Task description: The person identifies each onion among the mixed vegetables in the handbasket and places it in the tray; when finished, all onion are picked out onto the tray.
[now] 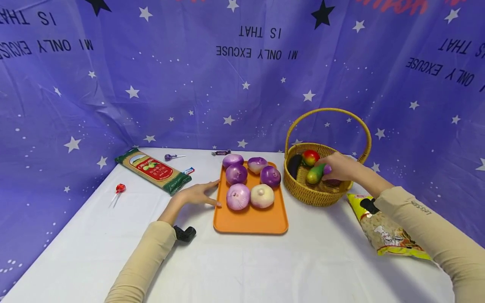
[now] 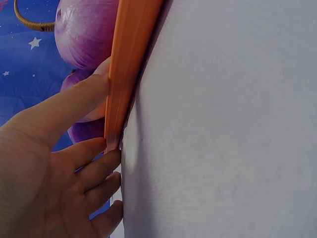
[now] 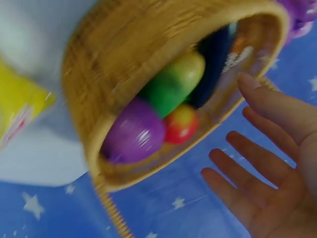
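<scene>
On the white table lies an orange tray (image 1: 250, 223) bearing several purple onions (image 1: 238, 196) and a paler, whitish one (image 1: 262, 196). My left hand (image 1: 195, 195) touches the tray's left rim with thumb and fingertips, as the left wrist view also shows. Over the wicker basket (image 1: 316, 195) is my right hand (image 1: 339, 166), its fingers spread and holding nothing in the right wrist view. Inside the basket are a dark eggplant (image 1: 294, 165), a red-and-yellow fruit (image 1: 310, 157), a green-yellow mango-like fruit (image 1: 314, 174) and a round purple onion (image 3: 134, 133), mostly hidden by the hand in the head view.
A pasta pack (image 1: 153, 170) lies at the back left, with a red lollipop (image 1: 120, 188) and a purple lollipop (image 1: 168, 157) near it. One wrapped candy (image 1: 221, 152) sits behind the tray. Under the right forearm is a yellow food bag (image 1: 390, 231). The basket's tall handle (image 1: 327, 110) arches upward.
</scene>
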`<state>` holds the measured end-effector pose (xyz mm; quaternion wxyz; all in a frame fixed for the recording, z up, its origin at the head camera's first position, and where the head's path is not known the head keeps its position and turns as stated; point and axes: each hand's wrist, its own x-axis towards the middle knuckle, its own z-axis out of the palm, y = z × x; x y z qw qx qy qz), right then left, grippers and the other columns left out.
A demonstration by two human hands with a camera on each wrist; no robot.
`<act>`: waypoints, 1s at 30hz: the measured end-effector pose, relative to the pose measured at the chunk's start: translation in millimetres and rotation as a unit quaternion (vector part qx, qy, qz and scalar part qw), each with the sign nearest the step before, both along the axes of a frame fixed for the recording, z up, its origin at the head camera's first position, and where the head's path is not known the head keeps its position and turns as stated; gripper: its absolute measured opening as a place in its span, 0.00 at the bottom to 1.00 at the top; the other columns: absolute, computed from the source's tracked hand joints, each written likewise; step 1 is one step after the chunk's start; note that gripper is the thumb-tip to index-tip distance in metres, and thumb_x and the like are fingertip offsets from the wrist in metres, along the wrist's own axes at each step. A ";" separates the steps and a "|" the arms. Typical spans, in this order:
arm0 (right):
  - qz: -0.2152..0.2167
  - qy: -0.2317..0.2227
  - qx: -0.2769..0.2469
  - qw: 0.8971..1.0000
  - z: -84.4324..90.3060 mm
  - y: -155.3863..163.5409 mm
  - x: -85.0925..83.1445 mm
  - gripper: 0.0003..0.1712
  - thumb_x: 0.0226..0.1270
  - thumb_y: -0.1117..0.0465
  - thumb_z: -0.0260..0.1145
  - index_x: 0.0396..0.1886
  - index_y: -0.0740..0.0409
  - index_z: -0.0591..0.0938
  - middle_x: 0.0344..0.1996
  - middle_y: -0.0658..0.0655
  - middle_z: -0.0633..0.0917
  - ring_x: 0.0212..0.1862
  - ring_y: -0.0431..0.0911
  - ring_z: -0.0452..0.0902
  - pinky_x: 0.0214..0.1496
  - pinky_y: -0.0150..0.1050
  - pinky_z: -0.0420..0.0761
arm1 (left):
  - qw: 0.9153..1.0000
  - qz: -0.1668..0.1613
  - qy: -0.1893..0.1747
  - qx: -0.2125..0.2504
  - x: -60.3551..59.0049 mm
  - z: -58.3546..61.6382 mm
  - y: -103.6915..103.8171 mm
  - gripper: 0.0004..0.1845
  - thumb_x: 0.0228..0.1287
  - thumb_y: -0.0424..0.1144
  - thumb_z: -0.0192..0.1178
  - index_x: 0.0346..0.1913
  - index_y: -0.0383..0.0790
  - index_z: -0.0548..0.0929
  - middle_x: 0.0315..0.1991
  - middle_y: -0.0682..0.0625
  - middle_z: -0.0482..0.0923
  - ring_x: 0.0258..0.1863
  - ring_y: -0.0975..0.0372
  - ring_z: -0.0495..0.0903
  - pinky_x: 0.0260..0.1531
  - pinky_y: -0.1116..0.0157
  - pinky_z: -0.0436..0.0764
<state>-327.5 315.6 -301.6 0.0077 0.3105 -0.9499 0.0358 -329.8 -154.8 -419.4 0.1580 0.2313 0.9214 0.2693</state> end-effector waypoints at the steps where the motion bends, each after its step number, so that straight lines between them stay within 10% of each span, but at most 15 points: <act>1: -0.006 -0.004 0.006 1.000 0.9 2.9 -2.5 0.22 0.50 0.66 0.77 0.47 0.66 0.84 0.41 0.63 0.86 0.41 0.57 0.82 0.42 0.54 0.83 | 1.000 0.000 -0.001 0.000 0.4 0.4 0.1 0.52 0.55 0.58 0.67 0.76 0.44 0.52 0.73 0.39 0.54 0.70 0.41 0.56 0.67 0.44 0.57; 30: -0.058 -0.056 0.095 0.992 -21.1 28.3 -62.8 0.20 0.47 0.68 0.78 0.42 0.69 0.85 0.40 0.66 0.85 0.42 0.59 0.80 0.44 0.51 0.82 | 1.000 0.005 -0.007 -0.002 -1.7 -0.1 -0.7 0.52 0.54 0.59 0.67 0.77 0.46 0.52 0.74 0.40 0.54 0.71 0.42 0.54 0.68 0.45 0.56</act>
